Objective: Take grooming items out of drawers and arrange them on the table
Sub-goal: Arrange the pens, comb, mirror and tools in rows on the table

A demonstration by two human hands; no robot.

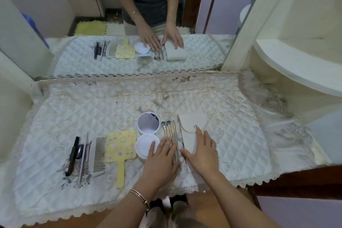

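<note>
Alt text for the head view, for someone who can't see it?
Two hands rest flat on a quilted tablecloth: the left hand on a row of makeup brushes, the right hand on a cream pouch. Left of them lie an open compact, a yellow hand mirror, a comb and dark pencils.

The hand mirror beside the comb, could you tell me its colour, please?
Yellow with lilac and pink dots, head view.

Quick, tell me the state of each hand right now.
Left hand: open, straight fingers resting on the makeup brushes, holding nothing.
Right hand: open, lying flat on the cream pouch, holding nothing.
</note>
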